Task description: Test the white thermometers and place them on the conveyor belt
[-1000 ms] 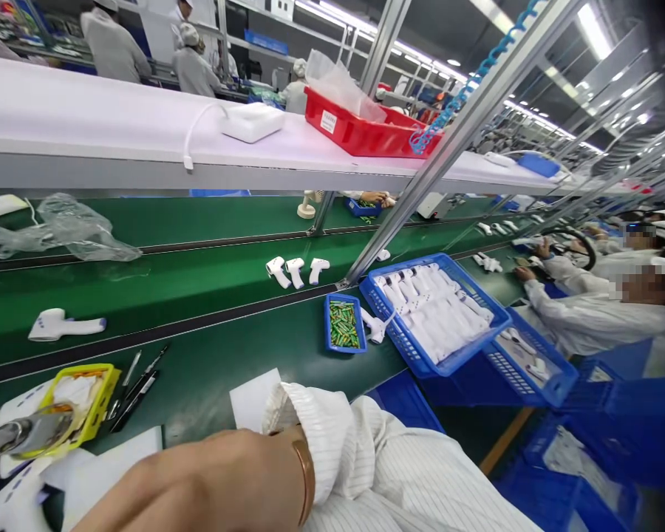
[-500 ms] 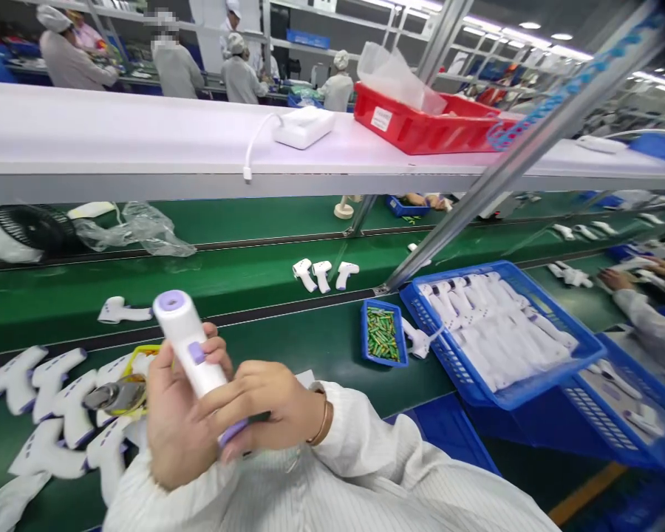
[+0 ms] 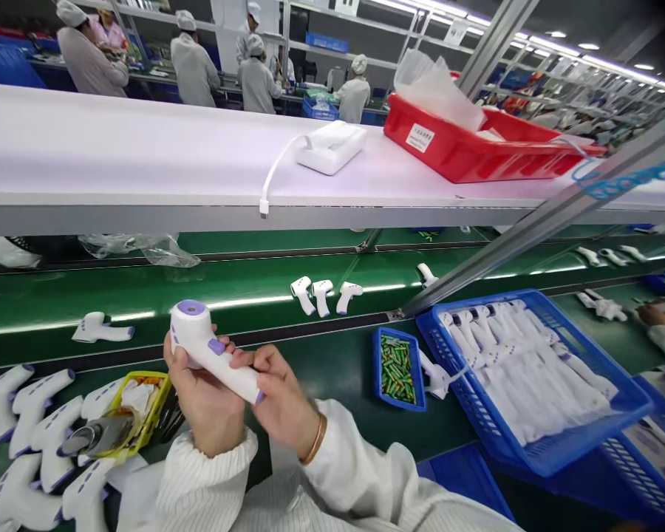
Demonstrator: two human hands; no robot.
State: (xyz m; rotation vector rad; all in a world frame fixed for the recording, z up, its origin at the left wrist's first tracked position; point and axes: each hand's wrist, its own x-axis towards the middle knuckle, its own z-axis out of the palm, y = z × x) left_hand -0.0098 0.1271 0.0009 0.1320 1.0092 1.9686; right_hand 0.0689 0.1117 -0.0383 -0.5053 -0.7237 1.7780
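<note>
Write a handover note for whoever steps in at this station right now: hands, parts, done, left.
Left hand: grips the head end of one white-and-purple thermometer gun.
Right hand: holds the same gun at its handle end.
Parts: loose guns lie at the left on the green belt; three guns sit farther out on the belt; small blue tray of batteries and big blue basket of bagged units at the right; yellow tray beside the left hand.
Done: one gun picked up.
Left: cannot tell what the gun in hand lacks; the left pile waits.
</note>
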